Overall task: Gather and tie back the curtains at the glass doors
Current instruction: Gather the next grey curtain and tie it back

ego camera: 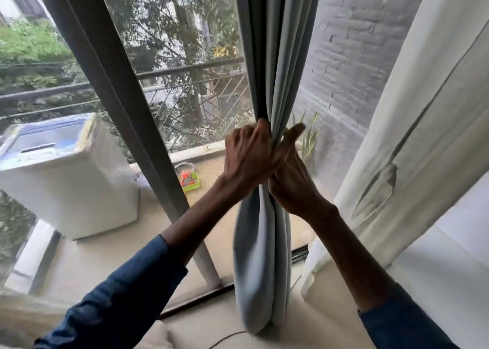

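Bunching the grey curtain point(275, 57) into one thick fold, we hold it just right of the dark door frame point(116, 110). Our left hand point(246, 158) has its grip curled tight round the bundle. Our right hand point(291, 182) clasps the other side, its grip round the cloth with one finger out straight. A white curtain point(423, 137) hangs further right of the frame.

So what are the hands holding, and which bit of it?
Both grip the grey-blue curtain at its gathered middle: the left hand from the left side, the right hand from the right.
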`<state>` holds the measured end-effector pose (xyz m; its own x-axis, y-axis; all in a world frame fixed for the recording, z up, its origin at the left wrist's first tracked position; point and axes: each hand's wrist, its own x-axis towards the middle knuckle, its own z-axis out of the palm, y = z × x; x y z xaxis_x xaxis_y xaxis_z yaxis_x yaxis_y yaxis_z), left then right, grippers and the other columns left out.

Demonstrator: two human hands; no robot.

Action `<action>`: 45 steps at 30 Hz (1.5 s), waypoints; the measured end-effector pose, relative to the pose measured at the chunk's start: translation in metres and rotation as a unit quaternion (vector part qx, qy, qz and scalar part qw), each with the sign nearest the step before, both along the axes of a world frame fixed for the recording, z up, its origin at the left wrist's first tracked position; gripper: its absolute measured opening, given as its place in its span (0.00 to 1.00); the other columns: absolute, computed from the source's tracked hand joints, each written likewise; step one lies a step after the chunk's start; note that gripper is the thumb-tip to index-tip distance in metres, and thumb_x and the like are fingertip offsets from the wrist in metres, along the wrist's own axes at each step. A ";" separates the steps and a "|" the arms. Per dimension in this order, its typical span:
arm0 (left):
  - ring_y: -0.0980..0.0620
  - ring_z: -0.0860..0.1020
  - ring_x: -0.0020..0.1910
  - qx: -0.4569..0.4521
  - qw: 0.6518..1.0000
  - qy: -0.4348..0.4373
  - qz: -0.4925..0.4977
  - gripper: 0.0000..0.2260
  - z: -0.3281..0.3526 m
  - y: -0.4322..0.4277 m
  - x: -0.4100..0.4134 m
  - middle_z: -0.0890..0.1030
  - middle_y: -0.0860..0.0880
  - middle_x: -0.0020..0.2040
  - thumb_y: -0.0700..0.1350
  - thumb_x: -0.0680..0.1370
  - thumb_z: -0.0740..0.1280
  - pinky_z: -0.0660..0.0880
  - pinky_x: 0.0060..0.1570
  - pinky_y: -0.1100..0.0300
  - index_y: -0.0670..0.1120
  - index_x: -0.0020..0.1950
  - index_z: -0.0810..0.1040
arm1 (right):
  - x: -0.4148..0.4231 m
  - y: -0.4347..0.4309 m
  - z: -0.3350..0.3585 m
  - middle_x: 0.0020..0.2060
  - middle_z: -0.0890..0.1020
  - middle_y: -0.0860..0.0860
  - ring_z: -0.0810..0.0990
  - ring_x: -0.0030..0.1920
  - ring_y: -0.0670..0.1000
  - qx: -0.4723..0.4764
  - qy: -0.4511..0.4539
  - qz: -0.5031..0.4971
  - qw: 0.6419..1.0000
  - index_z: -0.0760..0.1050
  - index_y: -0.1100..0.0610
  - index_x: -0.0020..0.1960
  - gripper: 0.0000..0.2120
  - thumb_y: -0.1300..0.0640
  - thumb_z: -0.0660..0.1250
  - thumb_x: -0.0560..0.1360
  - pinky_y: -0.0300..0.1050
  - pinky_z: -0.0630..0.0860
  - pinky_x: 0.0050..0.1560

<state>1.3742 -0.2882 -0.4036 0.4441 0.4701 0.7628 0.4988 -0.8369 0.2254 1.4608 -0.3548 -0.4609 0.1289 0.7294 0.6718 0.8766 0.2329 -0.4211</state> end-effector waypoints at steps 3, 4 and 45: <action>0.38 0.79 0.31 -0.007 1.000 -0.024 0.018 0.15 -0.006 0.002 0.004 0.80 0.41 0.30 0.51 0.76 0.70 0.66 0.32 0.56 0.41 0.40 0.74 | -0.003 -0.005 -0.009 0.78 0.57 0.66 0.55 0.80 0.60 -0.036 -0.049 -0.017 0.998 0.56 0.67 0.79 0.29 0.61 0.59 0.82 0.49 0.60 0.79; 0.37 0.78 0.31 -0.020 0.999 -0.039 0.019 0.13 -0.010 0.003 0.005 0.79 0.40 0.31 0.49 0.76 0.69 0.66 0.32 0.56 0.40 0.41 0.74 | -0.004 -0.008 -0.012 0.80 0.53 0.63 0.55 0.80 0.57 -0.049 -0.042 -0.018 0.998 0.54 0.64 0.81 0.30 0.59 0.59 0.82 0.49 0.63 0.77; 0.39 0.76 0.30 -0.154 0.988 0.015 0.004 0.10 -0.078 0.034 -0.014 0.77 0.39 0.30 0.42 0.74 0.71 0.64 0.31 0.56 0.39 0.37 0.75 | -0.013 -0.026 -0.104 0.56 0.83 0.50 0.83 0.55 0.47 0.058 0.353 -0.202 0.912 0.79 0.58 0.63 0.18 0.61 0.76 0.74 0.44 0.82 0.51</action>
